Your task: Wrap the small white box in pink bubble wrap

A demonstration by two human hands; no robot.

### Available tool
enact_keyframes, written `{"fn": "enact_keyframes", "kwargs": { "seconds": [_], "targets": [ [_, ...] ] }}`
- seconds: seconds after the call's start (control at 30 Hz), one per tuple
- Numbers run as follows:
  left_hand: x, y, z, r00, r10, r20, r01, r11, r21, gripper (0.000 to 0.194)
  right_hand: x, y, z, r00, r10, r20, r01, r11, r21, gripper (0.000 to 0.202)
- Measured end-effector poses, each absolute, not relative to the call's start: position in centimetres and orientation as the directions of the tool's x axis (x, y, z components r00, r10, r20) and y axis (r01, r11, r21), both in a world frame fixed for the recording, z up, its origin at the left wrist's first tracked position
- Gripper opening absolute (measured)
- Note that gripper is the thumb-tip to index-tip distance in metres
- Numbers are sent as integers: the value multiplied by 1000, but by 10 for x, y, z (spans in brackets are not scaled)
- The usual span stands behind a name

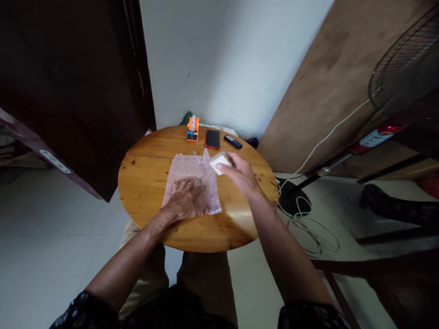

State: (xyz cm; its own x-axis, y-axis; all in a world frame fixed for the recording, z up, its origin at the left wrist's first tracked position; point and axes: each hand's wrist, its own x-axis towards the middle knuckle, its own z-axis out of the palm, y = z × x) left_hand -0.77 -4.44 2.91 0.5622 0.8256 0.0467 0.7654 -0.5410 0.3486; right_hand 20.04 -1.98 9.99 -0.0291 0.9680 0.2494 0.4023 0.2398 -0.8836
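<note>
Bubble wrap [178, 169] is lying on the wooden table [144, 183], and the left hand [187, 198] is resting spread out flat upon it, clasping nothing visible. The right hand [242, 173] is pinching a small white box [219, 161] between thumb and fingers near the wrap's far right corner, while a red-edged phone [212, 139] is lying beyond.

Left grip [188, 197] — bubble wrap [185, 166] beneath, right grip [243, 174] — white box [218, 161]
</note>
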Motion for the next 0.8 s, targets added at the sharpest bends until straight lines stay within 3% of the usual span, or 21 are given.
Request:
{"fn": "enact_keyframes", "kwargs": {
  "seconds": [0.1,0.17,0.3,0.4,0.47,0.6,0.7,0.8],
  "targets": [
    [-5,-45,30,535,844,35,785,-512,349,89,150,-27,110,-306,934,185,332,287,-899,51],
    [-4,-45,30,528,849,27,788,-502,357,89,127,-24,104,-371,918,138,378,285,-881,48],
    [-4,-45,30,545,837,54,771,-526,358,88,131,-8,71,-287,957,29,382,142,-913,29],
    [-5,-45,30,563,820,98,744,-555,371,89,161,-1,49,-159,987,10,342,64,-938,29],
    [-8,-43,28,564,815,136,717,-564,410,77,178,-2,40,-107,994,-16,275,14,-961,32],
    [-17,-33,22,383,884,267,723,-467,509,43,184,-8,28,-80,996,43,269,63,-961,42],
    [-24,-26,18,213,939,271,794,-328,511,29,178,-10,22,-68,992,103,418,122,-900,50],
    [-28,-24,17,206,945,253,821,-308,481,24,178,-14,20,-128,983,129,473,174,-864,59]
  ]
}}
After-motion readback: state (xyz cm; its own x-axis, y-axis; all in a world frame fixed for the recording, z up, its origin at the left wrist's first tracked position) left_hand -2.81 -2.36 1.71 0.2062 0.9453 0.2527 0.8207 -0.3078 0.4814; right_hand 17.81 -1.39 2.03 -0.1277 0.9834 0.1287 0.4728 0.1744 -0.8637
